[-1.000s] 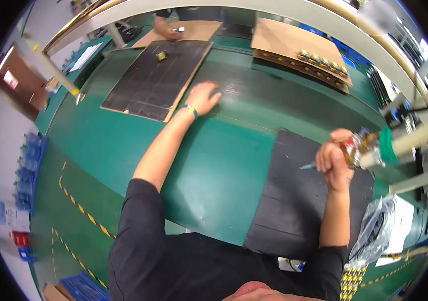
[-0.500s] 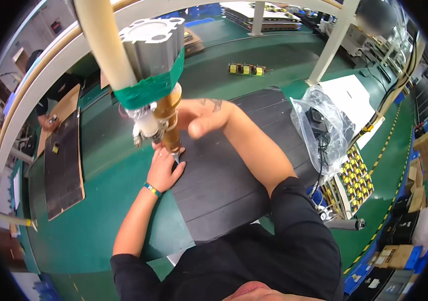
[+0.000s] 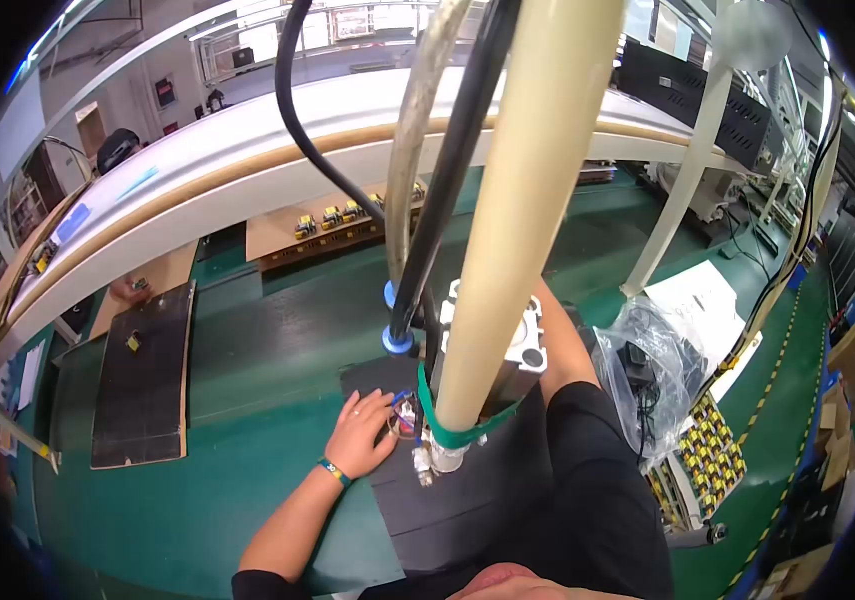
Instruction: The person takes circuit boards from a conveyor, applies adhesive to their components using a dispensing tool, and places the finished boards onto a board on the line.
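Note:
A pneumatic cylinder (image 3: pixel 520 362) wrapped in green tape (image 3: pixel 462 432) stands in front of me, behind a thick cream pole (image 3: pixel 535 190). Metal fittings (image 3: pixel 437 458) stick out at its lower end. My left hand (image 3: pixel 357 437) lies low on the left of these fittings, fingers stretched and apart, fingertips right by a small blue and red part (image 3: pixel 405 410). A green and yellow band circles that wrist. My right forearm (image 3: pixel 564 345) reaches in behind the cylinder, which hides my right hand. Beneath is a black mat (image 3: pixel 427 515) on the green table (image 3: pixel 267 440).
Black and clear tubes (image 3: pixel 417 180) run down to blue connectors. Rows of yellow-black components (image 3: pixel 712 455) stand at right, near a plastic bag (image 3: pixel 647 365) with a black device. Far left, another person's hand (image 3: pixel 130 290) is near a dark board (image 3: pixel 142 380). A white beam (image 3: pixel 197 190) crosses ahead.
The view has tilted up, and the cylinder and pole now appear further right and lower. My right hand, visible before beside the cylinder's brass-coloured lower part, is now hidden. My left hand appears lower.

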A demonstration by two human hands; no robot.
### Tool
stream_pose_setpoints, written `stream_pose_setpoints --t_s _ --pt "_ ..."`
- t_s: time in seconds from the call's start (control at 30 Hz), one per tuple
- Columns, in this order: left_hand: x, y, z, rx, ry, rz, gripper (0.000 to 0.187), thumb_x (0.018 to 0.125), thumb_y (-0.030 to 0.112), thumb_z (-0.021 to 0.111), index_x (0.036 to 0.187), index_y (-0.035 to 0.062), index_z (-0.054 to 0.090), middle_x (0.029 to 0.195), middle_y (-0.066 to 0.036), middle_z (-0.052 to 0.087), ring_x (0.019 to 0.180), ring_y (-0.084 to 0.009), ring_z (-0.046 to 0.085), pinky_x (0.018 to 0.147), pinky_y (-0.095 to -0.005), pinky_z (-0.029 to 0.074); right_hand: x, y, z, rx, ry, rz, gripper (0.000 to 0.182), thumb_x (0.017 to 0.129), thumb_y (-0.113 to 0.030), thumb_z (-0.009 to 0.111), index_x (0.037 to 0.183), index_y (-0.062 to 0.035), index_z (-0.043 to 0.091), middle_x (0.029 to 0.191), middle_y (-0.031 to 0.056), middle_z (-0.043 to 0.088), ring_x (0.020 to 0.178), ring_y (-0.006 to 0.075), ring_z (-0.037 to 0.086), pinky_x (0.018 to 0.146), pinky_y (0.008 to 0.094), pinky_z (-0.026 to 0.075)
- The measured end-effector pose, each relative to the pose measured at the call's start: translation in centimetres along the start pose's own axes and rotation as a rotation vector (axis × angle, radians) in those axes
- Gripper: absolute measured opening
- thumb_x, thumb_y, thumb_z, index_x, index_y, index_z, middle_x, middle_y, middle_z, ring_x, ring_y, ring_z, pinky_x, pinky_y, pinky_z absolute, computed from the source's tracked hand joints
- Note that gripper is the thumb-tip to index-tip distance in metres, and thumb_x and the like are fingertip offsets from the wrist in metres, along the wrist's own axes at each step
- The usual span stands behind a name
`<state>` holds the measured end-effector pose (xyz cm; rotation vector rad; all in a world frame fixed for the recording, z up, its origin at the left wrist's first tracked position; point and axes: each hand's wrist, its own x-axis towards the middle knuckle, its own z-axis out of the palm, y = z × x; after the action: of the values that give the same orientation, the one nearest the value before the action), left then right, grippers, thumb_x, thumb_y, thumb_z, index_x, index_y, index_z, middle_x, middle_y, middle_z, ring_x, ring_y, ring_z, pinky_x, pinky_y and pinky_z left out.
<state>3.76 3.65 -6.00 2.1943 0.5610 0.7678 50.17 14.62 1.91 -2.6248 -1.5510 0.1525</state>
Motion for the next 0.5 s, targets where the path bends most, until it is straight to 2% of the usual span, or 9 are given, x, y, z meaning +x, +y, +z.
stream_pose_setpoints --t_s 0.1,0.17,0.27,0.33,0.37,0.43,0.47,0.5 --pt "-0.6 0.4 -0.3 0.074 -0.058 -0.018 0.030 0.081 0.022 0.062 0.106 0.0061 0.059 0.130 -0.018 0.053 0.128 -0.0309 0.045 0.113 -0.0490 0.024 -0.3 -0.5 0.1 -0.129 -0.074 -0.055 0.064 0.073 -0.036 0.071 0.130 -0.0202 0.048 0.129 0.0142 0.053 0.122 0.0312 0.050 0.103 0.0433 0.039" --pt "-0.5 1.3 -0.6 0.108 -0.086 -0.020 0.031 0.080 0.022 0.062 0.106 0.0057 0.059 0.130 -0.018 0.053 0.127 -0.0306 0.046 0.113 -0.0487 0.024 0.0 -0.5 0.1 -0.119 -0.039 -0.103 0.064 0.072 -0.036 0.072 0.130 -0.0201 0.048 0.128 0.0143 0.053 0.121 0.0316 0.051 0.102 0.0435 0.040" --pt "-0.7 3.0 -1.3 0.453 -0.044 0.134 0.038 0.080 0.023 0.062 0.114 0.0050 0.058 0.130 -0.018 0.053 0.125 -0.0330 0.046 0.112 -0.0483 0.025 -0.6 -0.5 -0.3 -0.106 0.026 -0.196 0.065 0.071 -0.036 0.074 0.128 -0.0199 0.049 0.126 0.0146 0.054 0.119 0.0325 0.053 0.099 0.0437 0.043" --pt "-0.6 4.0 -1.9 0.428 -0.051 0.099 0.041 0.081 0.021 0.062 0.118 0.0046 0.055 0.130 -0.018 0.052 0.125 -0.0326 0.047 0.112 -0.0472 0.027 -3.4 -2.7 -1.8 0.335 0.399 -0.351 0.062 0.072 -0.034 0.076 0.121 -0.0010 0.056 0.112 0.0137 0.064 0.101 0.0250 0.062 0.087 0.0377 0.051" --pt "-0.5 4.6 -2.2 0.403 -0.056 0.062 0.044 0.082 0.019 0.062 0.122 0.0043 0.053 0.131 -0.018 0.052 0.125 -0.0322 0.048 0.111 -0.0461 0.029 -5.5 -4.0 -2.8 0.335 0.396 -0.349 0.062 0.072 -0.034 0.076 0.121 -0.0010 0.056 0.112 0.0137 0.064 0.101 0.0250 0.062 0.087 0.0377 0.051" --pt "-0.3 5.2 -2.4 0.380 -0.062 0.029 0.047 0.082 0.017 0.062 0.126 0.0039 0.051 0.131 -0.018 0.051 0.124 -0.0318 0.048 0.110 -0.0449 0.031 -11.9 -7.8 -6.3 1.007 0.159 -0.257 0.057 0.078 -0.035 0.074 0.120 -0.0058 0.049 0.121 0.0125 0.056 0.112 0.0295 0.057 0.092 0.0420 0.049" --pt "-0.2 4.8 -2.2 0.167 0.039 -0.011 0.048 0.083 0.014 0.062 0.129 0.0038 0.048 0.132 -0.018 0.050 0.124 -0.0309 0.048 0.109 -0.0436 0.033 -12.8 -8.9 -5.1 1.010 0.157 -0.257 0.057 0.078 -0.035 0.074 0.120 -0.0058 0.049 0.121 0.0125 0.056 0.112 0.0295 0.057 0.092 0.0420 0.049" --pt "-0.2 4.1 -2.1 -0.043 0.142 -0.054 0.051 0.084 0.012 0.061 0.131 0.0036 0.044 0.133 -0.018 0.049 0.124 -0.0300 0.049 0.108 -0.0423 0.035 -13.5 -10.1 -3.4 1.348 -0.013 -0.384 0.050 0.083 -0.034 0.070 0.118 -0.0043 0.050 0.118 0.0115 0.058 0.111 0.0269 0.058 0.092 0.0414 0.049"
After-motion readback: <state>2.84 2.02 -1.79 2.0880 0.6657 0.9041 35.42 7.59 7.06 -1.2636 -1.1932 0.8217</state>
